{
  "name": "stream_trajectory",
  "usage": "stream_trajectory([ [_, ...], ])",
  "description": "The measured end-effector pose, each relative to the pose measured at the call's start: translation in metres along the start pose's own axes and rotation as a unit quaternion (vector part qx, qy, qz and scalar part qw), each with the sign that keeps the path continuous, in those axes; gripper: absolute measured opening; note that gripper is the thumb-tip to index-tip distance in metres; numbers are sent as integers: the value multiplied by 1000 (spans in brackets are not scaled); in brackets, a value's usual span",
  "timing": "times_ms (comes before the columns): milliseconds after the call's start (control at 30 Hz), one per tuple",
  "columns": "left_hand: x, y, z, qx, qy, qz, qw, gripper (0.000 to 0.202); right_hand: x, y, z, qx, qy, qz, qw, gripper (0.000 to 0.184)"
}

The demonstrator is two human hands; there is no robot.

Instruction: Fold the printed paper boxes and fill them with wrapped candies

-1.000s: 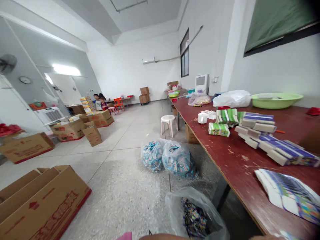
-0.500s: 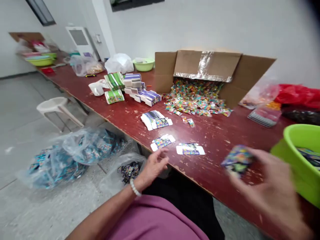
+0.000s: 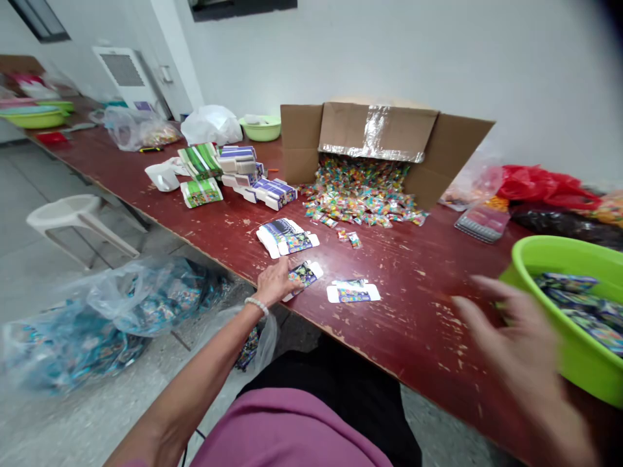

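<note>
My left hand [image 3: 277,283], a beaded bracelet at its wrist, grips the left end of a small printed carton [image 3: 305,275] lying near the table's front edge. Its fingers cover that end of the carton. Just to the right lies another flattened carton [image 3: 353,292] with white flaps. Behind them is a small stack of flat cartons [image 3: 283,237]. My right hand [image 3: 516,331], blurred by motion, is empty with thumb and fingers apart. It is in front of a lime green basin [image 3: 523,269] that holds several printed packs [image 3: 579,301].
An open cardboard box [image 3: 379,130] spills small wrapped candies [image 3: 360,204] onto the red table [image 3: 403,272]. Green and purple box stacks [image 3: 202,162] stand at the left. Red plastic bags [image 3: 540,185] lie at right. Clear bags [image 3: 111,311] and a white stool [image 3: 73,214] are on the floor.
My right hand has let go of the colourful small box and is now empty beside the basin. My left hand has moved forward onto the nearer carton. The view has turned right.
</note>
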State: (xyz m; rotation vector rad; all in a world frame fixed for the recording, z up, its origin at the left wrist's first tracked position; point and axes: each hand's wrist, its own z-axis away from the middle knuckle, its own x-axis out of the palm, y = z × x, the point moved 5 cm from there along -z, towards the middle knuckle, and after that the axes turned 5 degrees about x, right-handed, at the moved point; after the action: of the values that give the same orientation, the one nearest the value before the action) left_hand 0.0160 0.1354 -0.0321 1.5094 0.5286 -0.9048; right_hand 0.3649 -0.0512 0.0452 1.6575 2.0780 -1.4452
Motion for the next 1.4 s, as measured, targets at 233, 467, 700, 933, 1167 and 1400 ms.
stream_trajectory([
  [233,9,13,49,16,-48,230,972,35,162,-110,50,-31,-217,-183,958,24],
  [467,5,14,83,45,-43,385,921,36,169,-127,43,-44,-331,-160,929,9],
  [700,16,25,98,-11,-333,443,832,40,151,-139,48,-56,-378,-180,907,5],
  [933,19,19,103,-24,-436,435,788,43,149,-142,68,3,-544,-296,785,12],
  [1167,22,36,111,21,-324,447,834,36,143,-135,58,37,-374,-285,882,32],
  [1400,11,37,114,18,-216,475,853,35,155,-136,76,159,-401,-375,821,28],
])
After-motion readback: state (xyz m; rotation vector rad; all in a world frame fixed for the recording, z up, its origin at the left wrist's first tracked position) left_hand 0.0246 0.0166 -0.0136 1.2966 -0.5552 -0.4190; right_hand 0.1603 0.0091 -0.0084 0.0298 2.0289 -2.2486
